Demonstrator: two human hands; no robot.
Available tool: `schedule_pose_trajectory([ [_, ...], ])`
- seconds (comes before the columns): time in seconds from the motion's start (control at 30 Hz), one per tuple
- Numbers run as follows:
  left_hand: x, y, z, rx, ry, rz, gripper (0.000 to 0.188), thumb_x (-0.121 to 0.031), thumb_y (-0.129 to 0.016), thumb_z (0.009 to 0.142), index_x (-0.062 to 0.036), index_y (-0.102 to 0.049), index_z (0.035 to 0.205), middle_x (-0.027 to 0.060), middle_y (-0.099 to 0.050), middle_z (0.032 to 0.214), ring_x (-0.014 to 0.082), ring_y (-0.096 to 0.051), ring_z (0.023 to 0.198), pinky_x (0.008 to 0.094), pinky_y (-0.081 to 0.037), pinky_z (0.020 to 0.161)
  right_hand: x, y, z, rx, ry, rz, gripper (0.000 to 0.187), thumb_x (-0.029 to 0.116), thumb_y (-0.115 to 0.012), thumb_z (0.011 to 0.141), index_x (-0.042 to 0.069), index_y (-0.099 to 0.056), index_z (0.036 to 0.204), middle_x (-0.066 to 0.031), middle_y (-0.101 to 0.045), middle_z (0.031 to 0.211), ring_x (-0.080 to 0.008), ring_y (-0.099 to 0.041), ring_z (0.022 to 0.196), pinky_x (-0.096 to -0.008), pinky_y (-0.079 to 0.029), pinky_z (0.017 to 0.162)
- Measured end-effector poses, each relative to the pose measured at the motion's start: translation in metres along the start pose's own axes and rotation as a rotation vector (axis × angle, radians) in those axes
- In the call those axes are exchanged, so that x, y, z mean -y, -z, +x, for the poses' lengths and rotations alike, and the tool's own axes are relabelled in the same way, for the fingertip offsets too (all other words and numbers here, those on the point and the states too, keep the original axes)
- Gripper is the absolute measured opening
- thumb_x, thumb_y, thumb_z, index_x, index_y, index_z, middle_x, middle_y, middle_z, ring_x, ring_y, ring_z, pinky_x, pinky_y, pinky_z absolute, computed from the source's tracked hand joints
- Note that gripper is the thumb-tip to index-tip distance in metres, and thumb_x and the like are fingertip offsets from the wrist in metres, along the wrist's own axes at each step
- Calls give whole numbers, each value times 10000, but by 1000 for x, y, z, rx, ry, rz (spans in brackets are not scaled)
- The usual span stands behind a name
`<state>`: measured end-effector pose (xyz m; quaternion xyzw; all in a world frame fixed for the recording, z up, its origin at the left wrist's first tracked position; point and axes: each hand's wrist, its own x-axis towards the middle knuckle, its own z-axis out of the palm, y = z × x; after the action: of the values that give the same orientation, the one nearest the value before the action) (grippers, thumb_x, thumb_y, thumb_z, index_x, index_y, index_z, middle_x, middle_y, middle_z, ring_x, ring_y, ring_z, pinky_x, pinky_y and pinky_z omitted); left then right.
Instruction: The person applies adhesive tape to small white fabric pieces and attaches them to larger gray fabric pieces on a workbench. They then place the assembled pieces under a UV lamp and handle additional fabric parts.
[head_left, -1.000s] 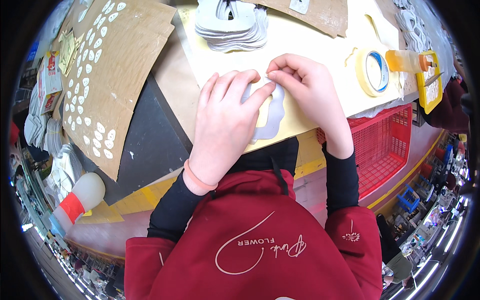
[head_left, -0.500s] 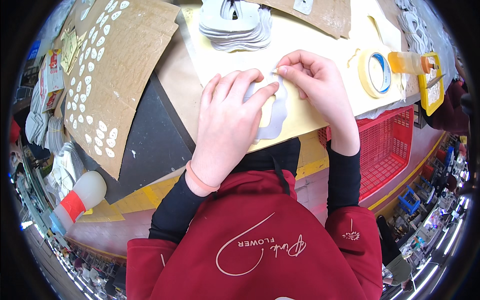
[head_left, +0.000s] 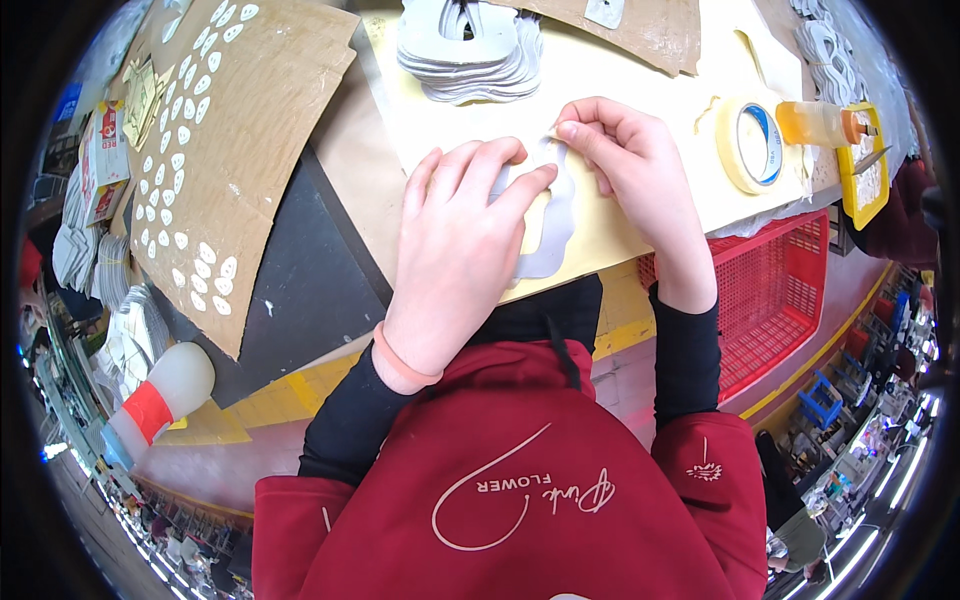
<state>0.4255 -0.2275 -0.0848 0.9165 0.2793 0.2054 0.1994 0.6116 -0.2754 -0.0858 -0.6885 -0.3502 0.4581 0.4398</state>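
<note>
A wavy-edged grey cut-out piece [head_left: 548, 255] lies on the pale yellow sheet at the table's near edge. My left hand [head_left: 455, 220] rests over its left part with fingers spread, hiding much of it. At the far end of the piece, my right hand [head_left: 625, 160] is closed, thumb and forefinger pinched together. A small pale bit shows at those fingertips; it is too small to name. Just beyond the hands stands a stack of similar grey cut-outs [head_left: 470, 65].
A tape roll [head_left: 735, 150] and an amber-filled bottle [head_left: 810, 125] lie at the right, beside a yellow tray [head_left: 868, 205]. Cardboard [head_left: 235, 150] bearing rows of small white pieces is at the left, near a white bottle with a red band [head_left: 150, 410]. Below the table sits a red basket [head_left: 775, 300].
My right fingertips have shifted slightly up and away from me, still pinched. The left hand stays spread on the grey piece.
</note>
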Motion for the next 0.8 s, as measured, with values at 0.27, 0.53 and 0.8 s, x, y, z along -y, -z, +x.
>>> schedule_pose_trajectory([
  [0.27,0,0,0,6,6,3,367,-1,-629,771,-120,-695,1113,70,-585,1121,275,-562,1037,408,-443,933,-9,-6,-4,-18,217,-234,104,90,-658,927,7,-700,973,55,-589,708,-8,-446,594,-173,-352,529],
  [0.53,-1,2,1,13,4,2,373,0,-628,767,-123,-697,1113,65,-585,1122,277,-560,1043,412,-441,938,-4,-6,-2,-29,125,-150,109,98,-657,928,-1,-695,952,59,-576,702,-11,-467,620,-176,-374,549],
  [0.8,-1,0,0,7,14,-1,376,2,-630,766,-126,-698,1112,63,-585,1120,276,-559,1032,411,-442,934,-13,-5,-1,0,170,-169,115,98,-668,925,-6,-704,958,60,-586,714,-4,-475,612,-179,-379,541],
])
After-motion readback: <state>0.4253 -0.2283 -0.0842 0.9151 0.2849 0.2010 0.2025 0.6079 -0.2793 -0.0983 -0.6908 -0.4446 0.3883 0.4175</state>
